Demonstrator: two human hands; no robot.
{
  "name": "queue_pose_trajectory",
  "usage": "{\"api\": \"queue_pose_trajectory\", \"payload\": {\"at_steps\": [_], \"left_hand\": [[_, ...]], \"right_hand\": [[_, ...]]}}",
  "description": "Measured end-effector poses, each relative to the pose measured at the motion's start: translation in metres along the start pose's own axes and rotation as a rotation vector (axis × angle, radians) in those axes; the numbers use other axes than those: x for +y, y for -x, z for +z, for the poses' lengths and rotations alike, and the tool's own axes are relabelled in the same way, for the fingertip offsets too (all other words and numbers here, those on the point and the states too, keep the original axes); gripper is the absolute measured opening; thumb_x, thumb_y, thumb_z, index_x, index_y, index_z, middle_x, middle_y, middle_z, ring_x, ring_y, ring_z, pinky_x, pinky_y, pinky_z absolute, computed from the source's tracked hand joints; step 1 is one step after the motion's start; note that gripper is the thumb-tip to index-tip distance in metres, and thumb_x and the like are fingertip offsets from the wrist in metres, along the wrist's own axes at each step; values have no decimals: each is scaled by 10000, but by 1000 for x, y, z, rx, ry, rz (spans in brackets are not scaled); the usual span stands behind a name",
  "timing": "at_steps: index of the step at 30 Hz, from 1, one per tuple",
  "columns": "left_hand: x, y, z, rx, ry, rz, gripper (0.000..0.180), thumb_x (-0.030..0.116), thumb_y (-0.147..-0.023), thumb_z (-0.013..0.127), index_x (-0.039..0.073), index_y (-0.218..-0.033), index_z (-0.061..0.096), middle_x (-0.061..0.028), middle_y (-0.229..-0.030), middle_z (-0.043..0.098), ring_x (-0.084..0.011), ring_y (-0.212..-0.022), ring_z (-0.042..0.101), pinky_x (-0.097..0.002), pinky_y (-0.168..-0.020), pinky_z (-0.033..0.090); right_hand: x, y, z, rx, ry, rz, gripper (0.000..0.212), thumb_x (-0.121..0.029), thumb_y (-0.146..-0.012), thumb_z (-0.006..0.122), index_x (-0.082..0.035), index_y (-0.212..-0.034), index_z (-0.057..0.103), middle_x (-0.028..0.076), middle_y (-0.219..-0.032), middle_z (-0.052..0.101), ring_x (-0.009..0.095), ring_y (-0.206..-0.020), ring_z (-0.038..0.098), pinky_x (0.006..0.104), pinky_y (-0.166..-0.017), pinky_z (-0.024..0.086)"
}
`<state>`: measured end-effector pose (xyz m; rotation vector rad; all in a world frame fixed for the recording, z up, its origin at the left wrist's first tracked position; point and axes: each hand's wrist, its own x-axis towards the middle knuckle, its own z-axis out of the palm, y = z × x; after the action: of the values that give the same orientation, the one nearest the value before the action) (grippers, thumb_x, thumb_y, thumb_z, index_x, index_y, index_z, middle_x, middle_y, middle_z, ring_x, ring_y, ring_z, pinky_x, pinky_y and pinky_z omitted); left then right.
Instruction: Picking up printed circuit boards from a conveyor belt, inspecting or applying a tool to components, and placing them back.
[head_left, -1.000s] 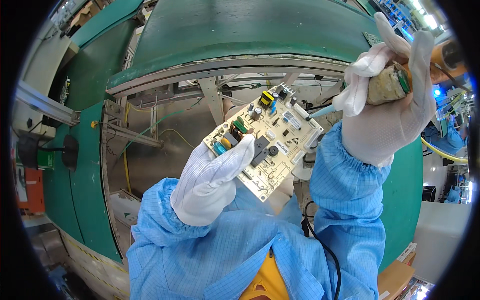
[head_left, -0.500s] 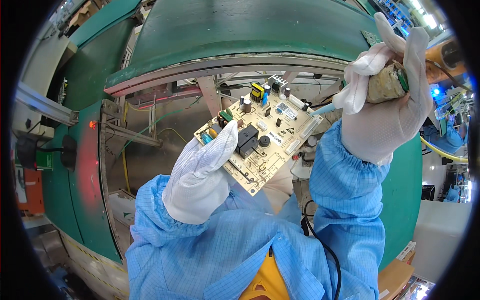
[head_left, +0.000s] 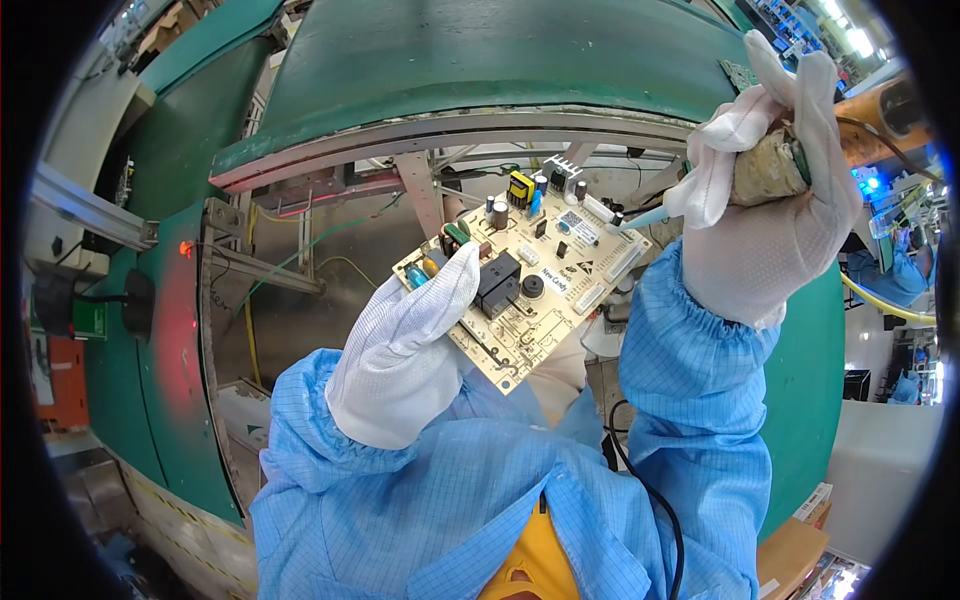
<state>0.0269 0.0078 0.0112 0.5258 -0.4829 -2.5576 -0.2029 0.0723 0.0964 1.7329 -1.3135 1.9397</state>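
My left hand (head_left: 405, 350), in a white glove, pinches the left edge of a cream printed circuit board (head_left: 560, 318). The board is tilted in front of my torso, with a black relay, a yellow-wrapped transformer, capacitors and white connectors facing up. My gloved right hand (head_left: 765, 210) is wrapped round the tan, taped grip of a gun-like tool (head_left: 768, 172). A pale blue tapered nozzle (head_left: 648, 217) sticks out from beside its fingers, its tip at the board's upper right edge, near a small capacitor. Whether the tip touches is unclear. Behind that hand shows a copper-coloured cylinder (head_left: 880, 122).
A green conveyor belt (head_left: 500, 60) with a metal rail (head_left: 470, 127) crosses ahead of me. Another green surface (head_left: 810, 400) lies to my right, a green panel (head_left: 165, 350) to my left. A black cable (head_left: 665, 500) hangs along my right sleeve. A cardboard box (head_left: 792, 555) stands lower right.
The board has shifted slightly to the right in my left hand. My right hand and its tool have moved a little to the left, with the nozzle tip still by the board's edge.
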Motion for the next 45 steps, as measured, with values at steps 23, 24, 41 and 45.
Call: {"api": "queue_pose_trajectory", "payload": {"at_steps": [23,24,41,45], "left_hand": [[21,1,25,-186,-812,101,411,49,-898,683,59,-1297,587,-107,-1149,662,-187,-960,676,-278,-790,567],[25,3,29,-213,-867,117,419,45,-890,692,67,-1296,591,-108,-1145,664,-191,-951,680,-277,-779,570],[24,-1,25,-351,-1077,362,393,10,-912,641,39,-1300,582,-100,-1168,659,-177,-991,673,-281,-835,567],[24,-1,24,-387,-1128,423,387,2,-918,628,32,-1301,579,-99,-1174,658,-173,-1001,671,-282,-849,566]], "right_hand": [[2,-2,17,-45,223,-53,356,-194,-1043,382,-33,-1274,602,242,-1055,675,174,-686,641,264,-470,563],[0,-2,18,-45,237,-46,357,-194,-1044,382,-32,-1276,600,241,-1053,676,175,-687,642,264,-470,564],[-3,-5,21,-54,171,-63,376,-208,-1042,383,-17,-1296,583,227,-1026,674,195,-729,646,284,-505,574],[-3,-5,17,-58,145,-72,381,-213,-1041,384,-13,-1301,579,223,-1019,673,201,-741,647,289,-514,576]]}}
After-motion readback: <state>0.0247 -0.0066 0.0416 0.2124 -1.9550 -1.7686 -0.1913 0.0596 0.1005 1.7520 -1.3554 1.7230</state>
